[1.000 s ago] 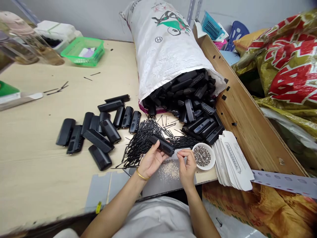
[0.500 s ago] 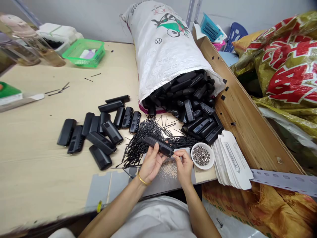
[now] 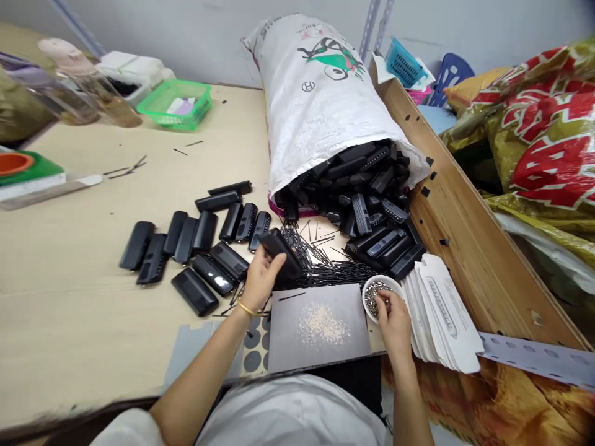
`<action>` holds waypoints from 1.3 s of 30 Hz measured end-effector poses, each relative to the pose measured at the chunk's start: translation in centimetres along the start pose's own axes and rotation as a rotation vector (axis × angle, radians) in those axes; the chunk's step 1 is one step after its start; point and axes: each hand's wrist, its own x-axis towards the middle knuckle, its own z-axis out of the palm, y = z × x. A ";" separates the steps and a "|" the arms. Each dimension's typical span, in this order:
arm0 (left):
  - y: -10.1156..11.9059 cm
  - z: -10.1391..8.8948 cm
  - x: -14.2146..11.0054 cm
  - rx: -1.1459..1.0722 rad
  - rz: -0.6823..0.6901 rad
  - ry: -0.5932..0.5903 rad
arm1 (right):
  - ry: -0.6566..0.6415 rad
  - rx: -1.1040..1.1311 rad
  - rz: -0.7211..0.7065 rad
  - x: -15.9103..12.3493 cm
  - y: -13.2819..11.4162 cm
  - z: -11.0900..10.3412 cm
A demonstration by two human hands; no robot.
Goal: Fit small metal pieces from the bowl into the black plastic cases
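Observation:
In my left hand (image 3: 261,282) is a long black plastic casing (image 3: 289,263), gripped between thumb and fingers and tilted above a pile of thin black sticks (image 3: 332,272). A second black edge shows beside it; whether that is a separate piece I cannot tell. My right hand (image 3: 395,319) reaches into a white bowl (image 3: 367,311) of small shiny metal pieces (image 3: 373,296). Its fingertips are pinched together among them, and what they hold is hidden. Several similar black casings (image 3: 195,291) lie on the table to the left of my left hand.
A large white sack (image 3: 325,105) lies with its mouth towards me, spilling black casings (image 3: 362,214). Pale granules (image 3: 323,325) cover part of a grey sheet (image 3: 288,347). Folded white boxes (image 3: 444,316) stand against a wooden side board (image 3: 493,266). A green basket (image 3: 179,118) sits further back.
My right hand has left the casing and moved right into the bowl. My left hand has moved left and up with a casing. Casings on the left lie differently, and the view has shifted.

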 end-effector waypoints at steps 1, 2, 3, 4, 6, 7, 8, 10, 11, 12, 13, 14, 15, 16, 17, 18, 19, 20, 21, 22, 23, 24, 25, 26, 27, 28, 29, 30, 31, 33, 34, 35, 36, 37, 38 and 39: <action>0.2 -0.6 1.1 -0.020 -0.022 0.026 | -0.027 -0.053 -0.043 0.1 0.5 0.1; 0.4 -1.2 2.1 -0.029 -0.047 0.030 | -0.046 -0.098 -0.082 0.2 0.9 0.3; 0.6 -1.9 2.8 -0.019 -0.067 0.030 | -0.054 -0.138 -0.114 0.2 1.1 0.6; 0.7 -2.6 3.5 0.009 -0.076 0.031 | -0.053 -0.173 -0.138 0.2 1.3 0.8; 0.9 -4.3 4.5 0.117 -0.052 0.058 | -0.040 -0.221 -0.170 0.2 1.3 1.1; 1.1 -5.2 5.0 0.218 -0.024 0.100 | -0.036 -0.235 -0.184 0.2 1.3 1.2; 1.3 -6.1 5.5 0.354 0.009 0.165 | -0.033 -0.244 -0.198 0.1 1.3 1.2; 1.8 -7.2 6.5 0.689 0.111 0.341 | -0.023 -0.254 -0.220 0.1 1.2 1.1; 2.0 -7.3 7.0 0.852 0.179 0.423 | -0.018 -0.258 -0.227 0.1 1.2 1.1; 2.1 -6.9 7.7 0.984 0.243 0.465 | -0.013 -0.261 -0.232 0.1 1.2 1.1; 2.1 -6.1 8.4 1.070 0.282 0.448 | -0.006 -0.265 -0.234 0.1 1.2 1.1; 1.9 -4.8 9.2 1.122 0.271 0.380 | 0.001 -0.267 -0.234 0.1 1.3 1.2; 1.6 -3.2 10.1 1.144 0.212 0.270 | 0.010 -0.265 -0.234 0.2 1.3 1.2; 1.2 -1.4 11.0 1.153 0.098 0.149 | 0.016 -0.254 -0.231 0.2 1.3 1.3; 0.8 0.3 12.0 1.178 -0.046 0.081 | 0.022 -0.237 -0.225 0.2 1.2 1.3; 0.4 1.8 13.0 1.189 -0.121 0.066 | 0.027 -0.211 -0.213 0.2 1.2 1.2; 0.0 3.1 13.9 1.200 -0.178 0.066 | 0.030 -0.178 -0.190 0.2 1.1 1.1; -0.2 3.9 14.7 1.210 -0.211 0.077 | 0.031 -0.139 -0.156 0.2 0.9 1.0; -0.4 4.3 15.3 1.215 -0.218 0.081 | 0.030 -0.095 -0.111 0.1 0.7 0.8; -0.4 4.3 15.7 1.219 -0.220 0.070 | 0.027 -0.041 -0.056 0.1 0.5 0.6; -0.3 4.0 15.9 1.220 -0.214 0.048 | 0.028 0.027 0.005 0.0 0.2 0.3; -0.1 3.5 16.0 1.219 -0.204 0.022 | 0.030 0.116 0.066 -0.1 -0.1 0.1; 0.1 2.9 15.9 1.223 -0.195 0.000 | 0.034 0.223 0.122 -0.1 -0.5 -0.2; 0.5 2.2 15.7 1.230 -0.186 -0.017 | 0.036 0.340 0.169 -0.1 -0.8 -0.4; 0.8 1.5 15.2 1.239 -0.172 -0.023 | 0.034 0.456 0.208 -0.2 -1.2 -0.6; 1.1 1.0 14.6 1.242 -0.140 -0.014 | 0.029 0.558 0.237 -0.2 -1.6 -0.7; 1.5 0.5 13.7 1.231 -0.084 0.009 | 0.019 0.639 0.259 -0.2 -1.9 -0.7; 1.8 0.3 12.6 1.197 -0.003 0.040 | 0.009 0.699 0.275 -0.2 -2.3 -0.6; 2.1 0.1 11.3 1.133 0.093 0.069 | 0.001 0.742 0.283 -0.2 -2.7 -0.3; 2.3 0.4 8.0 0.902 0.234 0.087 | -0.008 0.797 0.275 -0.3 -3.7 0.6; 2.3 0.7 6.3 0.732 0.238 0.061 | -0.012 0.811 0.262 -0.5 -4.2 1.2; 2.1 1.2 4.5 0.526 0.181 0.019 | -0.015 0.817 0.244 -0.7 -4.8 2.0; 1.8 1.6 2.9 0.284 0.076 -0.022 | -0.016 0.817 0.225 -0.9 -5.4 2.7; 1.4 2.1 1.5 0.047 -0.064 -0.063 | -0.019 0.813 0.204 -1.2 -6.0 3.4; 0.9 2.5 0.3 -0.162 -0.219 -0.101 | -0.020 0.804 0.183 -1.5 -6.5 4.1; 0.5 2.9 -0.7 -0.329 -0.366 -0.120 | -0.019 0.793 0.163 -1.8 -7.0 4.6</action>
